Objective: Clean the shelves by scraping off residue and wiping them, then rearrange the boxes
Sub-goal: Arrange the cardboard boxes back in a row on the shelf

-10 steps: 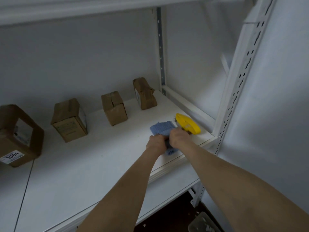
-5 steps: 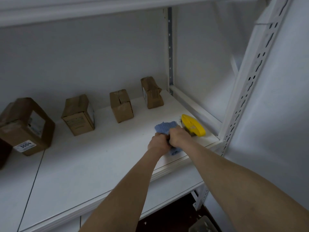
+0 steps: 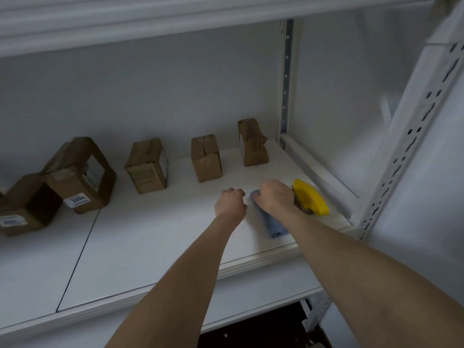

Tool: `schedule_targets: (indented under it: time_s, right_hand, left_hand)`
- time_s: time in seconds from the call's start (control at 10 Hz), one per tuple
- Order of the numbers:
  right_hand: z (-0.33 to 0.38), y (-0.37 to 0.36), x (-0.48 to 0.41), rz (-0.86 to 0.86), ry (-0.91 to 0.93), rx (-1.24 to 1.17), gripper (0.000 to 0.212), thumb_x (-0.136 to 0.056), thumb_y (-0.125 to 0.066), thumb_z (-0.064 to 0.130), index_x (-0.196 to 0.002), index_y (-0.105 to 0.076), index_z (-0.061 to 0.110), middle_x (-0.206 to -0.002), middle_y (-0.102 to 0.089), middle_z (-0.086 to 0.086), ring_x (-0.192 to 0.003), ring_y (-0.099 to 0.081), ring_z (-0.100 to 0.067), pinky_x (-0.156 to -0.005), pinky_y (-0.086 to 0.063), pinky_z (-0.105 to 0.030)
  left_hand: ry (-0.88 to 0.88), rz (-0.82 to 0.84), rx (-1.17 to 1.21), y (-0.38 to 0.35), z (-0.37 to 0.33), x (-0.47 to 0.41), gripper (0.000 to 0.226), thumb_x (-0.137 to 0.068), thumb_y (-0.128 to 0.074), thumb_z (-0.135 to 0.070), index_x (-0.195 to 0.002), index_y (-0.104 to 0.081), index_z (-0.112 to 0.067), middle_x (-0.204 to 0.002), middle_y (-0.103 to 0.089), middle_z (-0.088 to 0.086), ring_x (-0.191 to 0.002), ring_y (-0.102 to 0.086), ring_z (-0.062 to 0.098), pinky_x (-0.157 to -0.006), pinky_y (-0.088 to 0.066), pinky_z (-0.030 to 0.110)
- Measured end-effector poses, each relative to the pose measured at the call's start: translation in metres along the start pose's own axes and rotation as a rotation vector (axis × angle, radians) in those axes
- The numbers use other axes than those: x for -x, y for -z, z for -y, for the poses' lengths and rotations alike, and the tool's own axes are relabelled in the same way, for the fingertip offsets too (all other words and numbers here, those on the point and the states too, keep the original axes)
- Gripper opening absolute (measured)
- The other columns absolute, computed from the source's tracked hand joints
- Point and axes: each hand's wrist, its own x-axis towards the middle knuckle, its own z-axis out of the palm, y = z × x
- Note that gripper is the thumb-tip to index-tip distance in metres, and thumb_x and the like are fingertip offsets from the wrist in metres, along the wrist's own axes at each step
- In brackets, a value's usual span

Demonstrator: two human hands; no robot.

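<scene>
Two bare forearms reach in over the front lip of the white shelf (image 3: 150,247), and the work sits at its right end. The left hand (image 3: 231,202) is on the shelf with its fingers curled under into a fist. It is just beside the blue cloth (image 3: 273,226), with a sliver of shelf showing between them, and I cannot tell whether it pinches anything underneath. The right hand (image 3: 275,197) lies on top of the cloth, its fingers bent down over the far end and grasping it against the surface. The cloth's near end trails out, folded, toward the shelf edge, so wiping seems to be the step in hand. The cloth looks soft, light and limp and will likely bunch rather than slide flat. It is probably best taken as a wad under the palm, not by a corner. Just beside the right hand's outer side lies the yellow scraper (image 3: 310,197), a stiff plastic body that is likely light. It is best held round its humped back. Farther back the boxes (image 3: 206,158) stand apart in a row near the rear wall. They are creased cardboard and are probably light enough to lift by opposite sides.
</scene>
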Motion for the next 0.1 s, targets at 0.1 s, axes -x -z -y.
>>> schedule_targets:
  time_s: [0.1]
  right_hand:
    - [0.0168, 0.0043, -0.0047, 0.024, 0.018, -0.065, 0.033, -0.099, -0.044, 0.032, -0.109, -0.065, 0.008, -0.109, -0.064, -0.012, -0.101, -0.060, -0.029, -0.070, -0.039, -0.028]
  left_hand:
    - [0.069, -0.053, -0.013, 0.0177, 0.0102, 0.0045, 0.026, -0.096, -0.052, -0.018, -0.120, -0.059, -0.012, -0.123, -0.056, 0.011, -0.118, -0.051, 0.027, -0.092, -0.047, 0.037]
